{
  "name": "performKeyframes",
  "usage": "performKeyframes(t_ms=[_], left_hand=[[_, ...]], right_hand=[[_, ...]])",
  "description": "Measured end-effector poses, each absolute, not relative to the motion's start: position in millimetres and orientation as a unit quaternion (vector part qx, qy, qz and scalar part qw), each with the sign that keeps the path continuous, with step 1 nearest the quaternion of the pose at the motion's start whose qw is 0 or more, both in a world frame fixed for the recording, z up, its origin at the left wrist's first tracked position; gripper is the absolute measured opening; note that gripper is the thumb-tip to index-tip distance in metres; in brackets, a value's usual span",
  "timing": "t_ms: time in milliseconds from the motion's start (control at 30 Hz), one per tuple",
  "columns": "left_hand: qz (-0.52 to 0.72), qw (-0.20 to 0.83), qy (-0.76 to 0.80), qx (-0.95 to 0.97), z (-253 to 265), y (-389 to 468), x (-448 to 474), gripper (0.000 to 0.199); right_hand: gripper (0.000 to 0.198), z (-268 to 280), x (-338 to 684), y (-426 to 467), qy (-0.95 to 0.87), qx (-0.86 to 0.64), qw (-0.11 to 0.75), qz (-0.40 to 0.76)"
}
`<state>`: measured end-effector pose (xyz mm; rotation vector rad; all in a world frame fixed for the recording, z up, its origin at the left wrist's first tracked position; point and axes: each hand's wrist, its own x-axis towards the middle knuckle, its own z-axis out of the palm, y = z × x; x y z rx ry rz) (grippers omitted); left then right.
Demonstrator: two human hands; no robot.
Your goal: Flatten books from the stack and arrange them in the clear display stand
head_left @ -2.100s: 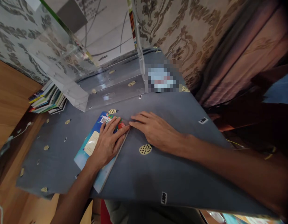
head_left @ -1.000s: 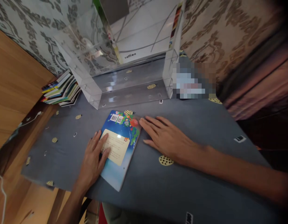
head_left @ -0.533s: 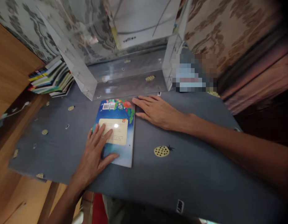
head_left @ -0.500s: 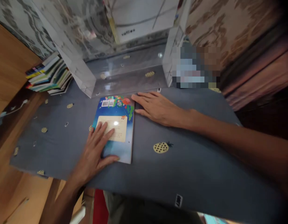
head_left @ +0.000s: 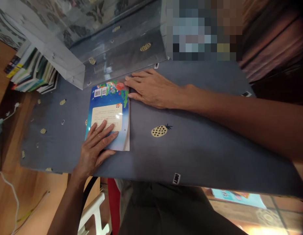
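A blue book [head_left: 106, 101] lies on the grey pineapple-patterned tablecloth [head_left: 190, 143]. Its back cover faces up, with a barcode, coral pictures and a cream text panel; the lower right corner of the cover is slightly lifted over pale pages. My left hand [head_left: 97, 143] rests on the lower part of the cover, fingers stretched and a little spread. At the book's upper right edge, my right hand [head_left: 151, 88] lies flat on the cloth with its fingers extended, the fingertips at or touching that edge. Neither hand grips anything.
Behind the book stands a clear plastic stand [head_left: 75, 70]. A stack of books [head_left: 35, 68] sits at the back left. The back right is blurred out by pixels. Below the table's front edge are a white plastic piece [head_left: 94, 209] and a light blue printed item [head_left: 237, 197].
The view has tilted downward, so the book and hands appear higher and further left. My left hand's fingers have drawn closer together, and the book's lower right cover corner has lifted slightly.
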<state>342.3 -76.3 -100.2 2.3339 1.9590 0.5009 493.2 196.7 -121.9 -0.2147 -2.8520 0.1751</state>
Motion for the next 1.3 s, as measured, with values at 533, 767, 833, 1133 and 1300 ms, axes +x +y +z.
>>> performKeyframes(t_ms=[533,767,833,1133,1300], left_hand=[[0.185,0.039,0.636,0.748,-100,-76,343,0.044],[0.171,0.015,0.636,0.753,-101,-76,343,0.041],[0.159,0.008,0.631,0.76,-100,-77,345,0.041],[0.129,0.009,0.59,0.797,-94,-83,361,0.041],[0.141,0.009,0.588,0.797,-95,-82,362,0.038]], right_hand=[[0.044,-121,493,197,-0.985,-0.08,0.132,0.079],[0.043,-124,491,197,-0.986,-0.079,0.13,0.067],[0.043,-125,491,198,-0.985,-0.08,0.133,0.068],[0.04,-122,493,197,-0.982,-0.08,0.14,0.102],[0.039,-125,492,197,-0.977,-0.079,0.154,0.127]])
